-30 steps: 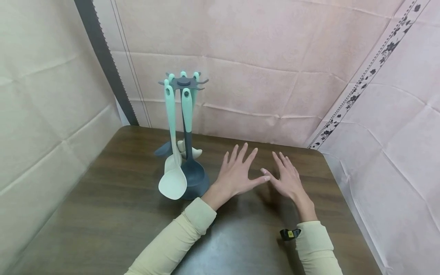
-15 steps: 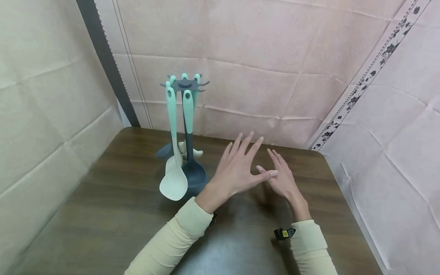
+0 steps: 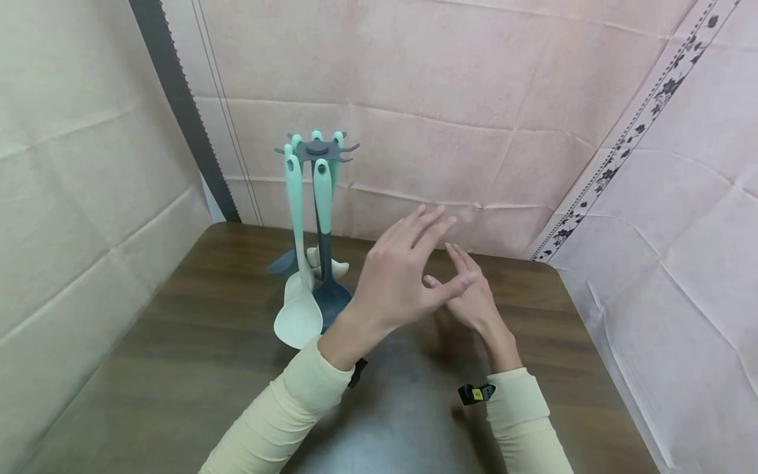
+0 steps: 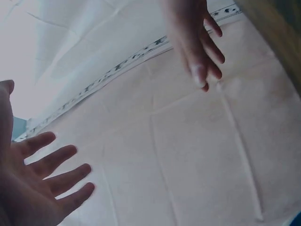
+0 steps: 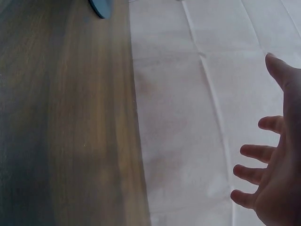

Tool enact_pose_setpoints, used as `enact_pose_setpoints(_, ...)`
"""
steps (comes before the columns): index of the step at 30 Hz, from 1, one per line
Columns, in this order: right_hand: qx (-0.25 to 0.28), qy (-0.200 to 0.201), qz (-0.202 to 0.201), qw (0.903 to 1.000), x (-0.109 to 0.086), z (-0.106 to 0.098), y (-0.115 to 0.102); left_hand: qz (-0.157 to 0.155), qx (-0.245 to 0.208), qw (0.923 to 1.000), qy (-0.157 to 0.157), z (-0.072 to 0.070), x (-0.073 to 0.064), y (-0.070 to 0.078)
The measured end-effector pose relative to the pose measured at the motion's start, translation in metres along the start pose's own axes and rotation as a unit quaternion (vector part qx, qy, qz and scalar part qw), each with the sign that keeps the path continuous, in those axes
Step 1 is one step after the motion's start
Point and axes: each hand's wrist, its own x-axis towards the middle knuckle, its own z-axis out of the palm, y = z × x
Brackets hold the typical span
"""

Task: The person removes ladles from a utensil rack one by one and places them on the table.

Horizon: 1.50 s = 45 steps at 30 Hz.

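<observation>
Presently, left hand (image 3: 391, 283) and right hand (image 3: 472, 299) held over table (image 3: 177, 375), fingers (image 3: 435, 236) loosely spread, released; utensil rack (image 3: 317, 149), hung with dark ladle (image 3: 331, 299) and white spoon (image 3: 299, 321), placed beside left hand.

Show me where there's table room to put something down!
The table is bare left of the front white utensil, up to the left cloth, and right of the right hand, up to the right cloth. It's crowded around the utensil rack, with the left hand to its right.

Creased cloth (image 3: 444, 66) (with a flowered border (image 3: 626, 148)) around three sides of a wood-grained table (image 3: 177, 375) suggests a makeshift booth (image 3: 89, 191).
</observation>
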Motion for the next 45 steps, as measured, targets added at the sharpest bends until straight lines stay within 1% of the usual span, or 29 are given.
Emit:
enact_pose_setpoints(3,-0.014,0.008,-0.023,0.9996,0.002,0.001,-0.006,0.012,-0.011,0.9981,0.06,-0.012,0.004,-0.001)
enact_pose_setpoints(6,-0.018,0.007,-0.042,0.9989,0.002,0.002,-0.011,0.013,-0.011,0.995,0.098,-0.025,0.006,-0.001)
enact_pose_setpoints(9,-0.023,-0.005,-0.047,0.9986,0.001,0.003,-0.017,0.018,-0.001,0.9924,0.121,-0.038,0.007,-0.001)
enact_pose_setpoints(12,-0.023,-0.013,-0.047,0.9986,0.001,0.003,-0.022,0.031,0.006,0.9887,0.146,-0.052,0.008,0.0)
enact_pose_setpoints(15,-0.02,-0.014,-0.051,0.9984,0.002,0.003,-0.029,0.045,0.015,0.9831,0.176,-0.065,0.011,0.002)
enact_pose_setpoints(18,-0.019,-0.01,-0.052,0.9984,0.005,0.003,-0.037,0.053,0.021,0.9763,0.209,-0.075,0.015,0.002)
enact_pose_setpoints(21,-0.016,-0.004,-0.052,0.9985,0.009,0.004,-0.045,0.051,0.025,0.971,0.232,-0.08,0.019,0.001)
enact_pose_setpoints(25,-0.009,0.003,-0.061,0.9981,0.015,0.006,-0.058,0.037,0.043,0.9679,0.245,-0.087,0.022,-0.004)
enact_pose_setpoints(27,-0.009,0.005,-0.069,0.9975,0.017,0.007,-0.063,0.018,0.065,0.9665,0.248,-0.091,0.023,-0.007)
enact_pose_setpoints(29,-0.009,0.009,-0.075,0.9971,0.018,0.008,-0.068,-0.009,0.084,0.9648,0.249,-0.096,0.025,-0.012)
enact_pose_setpoints(31,-0.011,0.014,-0.08,0.9966,0.018,0.008,-0.072,-0.044,0.1,0.9637,0.244,-0.101,0.027,-0.018)
enact_pose_setpoints(34,-0.008,0.021,-0.085,0.9961,0.019,0.007,-0.077,-0.096,0.099,0.9639,0.228,-0.108,0.03,-0.026)
enact_pose_setpoints(36,0.0,0.024,-0.091,0.9955,0.021,0.006,-0.081,-0.129,0.101,0.9646,0.207,-0.111,0.03,-0.031)
enact_pose_setpoints(39,0.012,0.024,-0.101,0.9945,0.024,0.005,-0.087,-0.181,0.107,0.9641,0.162,-0.115,0.032,-0.037)
enact_pose_setpoints(42,0.017,0.021,-0.11,0.9936,0.027,0.004,-0.092,-0.225,0.122,0.9597,0.116,-0.117,0.033,-0.04)
enact_pose_setpoints(43,0.017,0.02,-0.112,0.9933,0.028,0.004,-0.094,-0.237,0.126,0.9576,0.104,-0.117,0.034,-0.041)
enact_pose_setpoints(45,0.018,0.02,-0.12,0.9923,0.03,0.004,-0.097,-0.252,0.136,0.9537,0.092,-0.117,0.036,-0.042)
